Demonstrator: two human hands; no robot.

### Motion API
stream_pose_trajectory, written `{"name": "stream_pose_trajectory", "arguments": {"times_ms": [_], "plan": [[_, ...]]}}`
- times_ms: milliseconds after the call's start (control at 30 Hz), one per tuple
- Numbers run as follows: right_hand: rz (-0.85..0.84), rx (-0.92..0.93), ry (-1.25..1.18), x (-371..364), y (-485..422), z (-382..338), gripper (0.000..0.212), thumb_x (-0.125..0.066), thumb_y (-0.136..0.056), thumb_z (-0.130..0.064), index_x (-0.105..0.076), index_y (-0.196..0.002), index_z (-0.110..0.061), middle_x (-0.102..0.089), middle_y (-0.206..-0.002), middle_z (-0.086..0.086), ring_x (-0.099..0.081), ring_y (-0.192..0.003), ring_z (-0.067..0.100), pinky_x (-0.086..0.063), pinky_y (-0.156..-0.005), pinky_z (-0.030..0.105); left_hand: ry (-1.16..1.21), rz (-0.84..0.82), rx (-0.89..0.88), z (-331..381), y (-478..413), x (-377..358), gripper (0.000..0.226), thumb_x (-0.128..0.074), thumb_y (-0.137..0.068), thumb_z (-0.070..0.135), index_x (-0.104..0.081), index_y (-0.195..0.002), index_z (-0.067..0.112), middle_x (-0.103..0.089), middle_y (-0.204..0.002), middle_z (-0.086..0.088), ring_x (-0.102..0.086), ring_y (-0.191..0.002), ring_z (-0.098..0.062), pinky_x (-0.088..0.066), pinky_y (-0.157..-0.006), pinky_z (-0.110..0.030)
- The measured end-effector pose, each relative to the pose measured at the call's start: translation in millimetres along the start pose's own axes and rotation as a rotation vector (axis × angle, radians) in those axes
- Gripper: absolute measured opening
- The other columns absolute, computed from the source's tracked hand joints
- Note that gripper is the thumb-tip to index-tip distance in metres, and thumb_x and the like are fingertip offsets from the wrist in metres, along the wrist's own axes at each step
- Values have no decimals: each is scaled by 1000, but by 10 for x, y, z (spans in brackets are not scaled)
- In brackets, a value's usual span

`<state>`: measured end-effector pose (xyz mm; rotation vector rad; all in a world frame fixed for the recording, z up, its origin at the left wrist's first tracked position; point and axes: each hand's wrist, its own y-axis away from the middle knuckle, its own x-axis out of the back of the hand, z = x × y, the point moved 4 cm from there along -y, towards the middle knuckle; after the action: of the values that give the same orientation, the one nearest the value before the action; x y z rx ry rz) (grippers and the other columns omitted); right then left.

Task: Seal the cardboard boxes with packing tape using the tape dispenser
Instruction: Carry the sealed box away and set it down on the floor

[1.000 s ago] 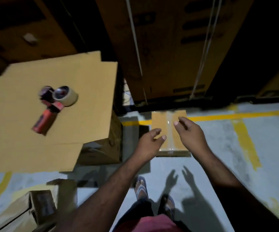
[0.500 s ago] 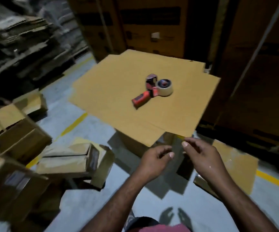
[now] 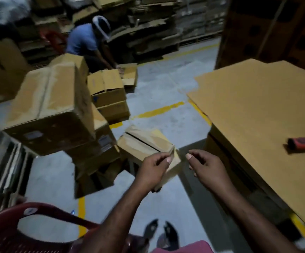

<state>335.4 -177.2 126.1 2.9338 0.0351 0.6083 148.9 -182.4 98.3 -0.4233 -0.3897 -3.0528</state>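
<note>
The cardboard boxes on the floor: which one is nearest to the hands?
The small box with the dark open seam across its top, just beyond the left hand. The other boxes are farther left, stacked.

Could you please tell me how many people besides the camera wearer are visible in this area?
1: a person in a blue shirt crouches at the far left, reaching toward an open brown cardboard box on the floor. Others may be hidden behind the stacks.

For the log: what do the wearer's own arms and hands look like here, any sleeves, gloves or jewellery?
Both forearms are bare as far as the frame shows, with no sleeve in view. The left hand and right hand wear no gloves, and no ring, watch or bracelet shows, though the picture is dim and somewhat blurred. The fingernails are short and pale.
</note>
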Motion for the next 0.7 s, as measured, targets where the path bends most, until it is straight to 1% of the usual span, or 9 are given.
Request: {"name": "stream_pose_trajectory", "arguments": {"times_ms": [67, 100, 200, 233, 333, 433, 500, 567, 700], "plan": [[-76, 42, 22, -409, -276, -281, 30, -64, -88, -47, -73, -106, -25, -74, -97, -7, -70, -93, 11, -56, -82, 34, 24, 110, 6, -16, -118, 462, 18, -64, -99, 24, -74, -114, 21, -74, -104, 9, -70, -100, -10, -56, -86, -30], [-105, 62, 31, -604, -395, -435, 31, -64, -89, -45, -73, -108, -22, -74, -97, -5, -69, -93, 12, -55, -84, 33, 25, 164, 13, -14, -164, 681, 18, -64, -99, 25, -74, -114, 23, -74, -105, 9, -70, -100, -10, -55, -88, -30], [-197, 121, 57, -1154, -714, -854, 26, -66, -92, -38, -73, -110, -21, -73, -99, -5, -68, -95, 13, -52, -87, 30, 74, 305, 11, -31, -319, 1282, 12, -65, -98, 26, -73, -104, 33, -76, -101, 7, -72, -98, -13, -57, -92, -39], [-232, 148, 68, -1332, -808, -1001, 27, -66, -92, -37, -72, -112, -20, -73, -101, -5, -67, -96, 13, -51, -87, 28, 86, 356, 5, -36, -377, 1468, 12, -65, -98, 27, -74, -104, 33, -76, -102, 6, -72, -99, -15, -58, -92, -40], [-338, 228, 79, -1847, -1077, -1388, 29, -65, -93, -35, -71, -115, -18, -72, -107, -4, -65, -101, 12, -51, -91, 30, 112, 501, 12, -46, -528, 2002, 13, -64, -99, 28, -74, -105, 34, -75, -105, 6, -71, -101, -15, -59, -82, -32], [-450, 304, 93, -2336, -1338, -1689, 26, -63, -94, -36, -71, -111, -20, -71, -103, -8, -64, -99, 12, -51, -89, 31, 123, 648, 35, -68, -636, 2521, 12, -64, -97, 34, -76, -100, 35, -77, -100, 5, -72, -99, -19, -60, -85, -40], [-520, 334, 114, -2677, -1543, -1828, 32, -62, -93, -42, -71, -114, -20, -71, -106, -5, -64, -100, 14, -52, -90, 35, 151, 766, 68, -112, -667, 2879, 12, -64, -97, 33, -75, -92, 35, -77, -96, 2, -72, -98, -22, -57, -88, -44], [-579, 333, 117, -3011, -1751, -1930, 40, -62, -92, -47, -69, -119, -18, -71, -110, -1, -64, -102, 17, -53, -90, 39, 182, 892, 95, -130, -660, 3240, 13, -64, -98, 33, -74, -90, 33, -76, -96, 0, -72, -98, -22, -55, -92, -45], [-652, 230, 78, -3600, -2084, -2060, 67, -61, -84, -63, -59, -132, -17, -65, -124, 4, -63, -107, 26, -54, -88, 42, 187, 1059, 134, -178, -688, 3878, 12, -63, -98, 36, -72, -93, 30, -74, -99, -1, -69, -98, -21, -55, -84, -41]]}}
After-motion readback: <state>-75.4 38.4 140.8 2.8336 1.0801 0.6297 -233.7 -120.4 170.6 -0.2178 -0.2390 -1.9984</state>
